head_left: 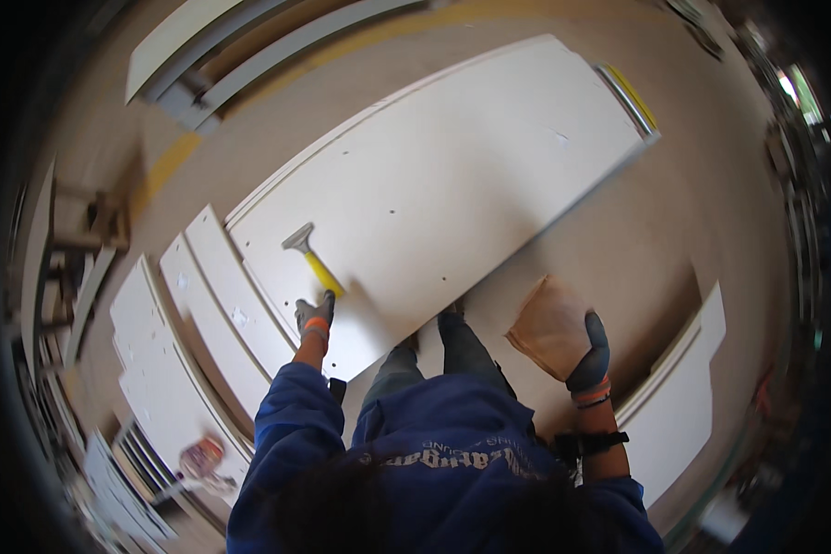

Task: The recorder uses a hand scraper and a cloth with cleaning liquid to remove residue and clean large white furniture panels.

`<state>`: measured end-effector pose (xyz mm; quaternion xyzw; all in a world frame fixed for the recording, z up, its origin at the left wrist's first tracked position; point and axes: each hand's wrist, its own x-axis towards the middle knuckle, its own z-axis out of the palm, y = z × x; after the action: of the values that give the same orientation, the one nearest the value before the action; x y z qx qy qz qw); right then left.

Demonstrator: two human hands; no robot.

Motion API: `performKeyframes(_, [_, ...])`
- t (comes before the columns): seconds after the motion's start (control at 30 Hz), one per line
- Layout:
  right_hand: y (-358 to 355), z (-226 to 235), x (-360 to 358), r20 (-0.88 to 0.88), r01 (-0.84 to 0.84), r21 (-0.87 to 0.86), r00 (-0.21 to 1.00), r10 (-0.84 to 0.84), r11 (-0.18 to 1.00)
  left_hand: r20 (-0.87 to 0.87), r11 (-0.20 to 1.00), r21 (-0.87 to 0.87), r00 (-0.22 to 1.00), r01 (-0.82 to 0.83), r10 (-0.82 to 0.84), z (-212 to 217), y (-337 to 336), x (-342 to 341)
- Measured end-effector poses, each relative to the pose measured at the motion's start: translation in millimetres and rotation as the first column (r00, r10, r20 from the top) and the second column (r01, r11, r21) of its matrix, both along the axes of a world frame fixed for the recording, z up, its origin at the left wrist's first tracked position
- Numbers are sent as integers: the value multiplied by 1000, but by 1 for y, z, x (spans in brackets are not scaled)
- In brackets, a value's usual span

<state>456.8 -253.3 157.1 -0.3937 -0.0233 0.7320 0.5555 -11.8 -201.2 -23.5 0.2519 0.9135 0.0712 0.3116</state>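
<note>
A large white rectangular board point(443, 185) lies flat on the pale brown workshop floor point(674, 231), running from the person's feet toward the upper right, where a strip of metal with a yellow edge point(630, 97) lies along its far end. The left hand point(315, 317), in a grey glove with an orange cuff, is closed around the end of the handle of a yellow-handled hammer with a grey metal head point(309, 256), which lies on the board near its lower left edge, head pointing away from the person. The right hand point(589, 355), gloved the same way, is clamped on a brown cardboard-coloured flat packet point(549, 328) held out over the floor just beside the board's lower right edge; the two hands are well apart. Narrow white panels point(217, 295) lie side by side on the floor left of the board, with more white panels stacked point(152, 379) further left. Another white panel point(683, 406) lies on the floor at the right. Long pale boards point(249, 46) rest at the top left. The room's edges are crowded with dim, blurred clutter.
</note>
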Motion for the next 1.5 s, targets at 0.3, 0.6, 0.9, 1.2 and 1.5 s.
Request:
performKeyframes(0.3, [118, -11, 34, 150, -288, -182, 937, 316, 940, 95, 975, -98, 973, -199, 209, -40, 24, 37])
performKeyframes(0.6, [184, -50, 23, -53, -395, -377, 912, 407, 837, -31, 961, -250, 993, -118, 113, -35, 46, 40])
performKeyframes(0.9, [178, -46, -45, 66, -606, -296, 759, 648, 739, -136, 953, 276, 977, -123, 165, -15, -2, 9])
performKeyframes(1.2, [166, -30, -84, 23, -614, -238, 771, 637, 752, -271, 850, 150, 806, -504, 526, 25, -129, -114])
performKeyframes(1.5, [134, -19, -95, 68, -559, -202, 811, 581, 804, -227, 887, -34, 868, -460, 441, -2, -157, -138])
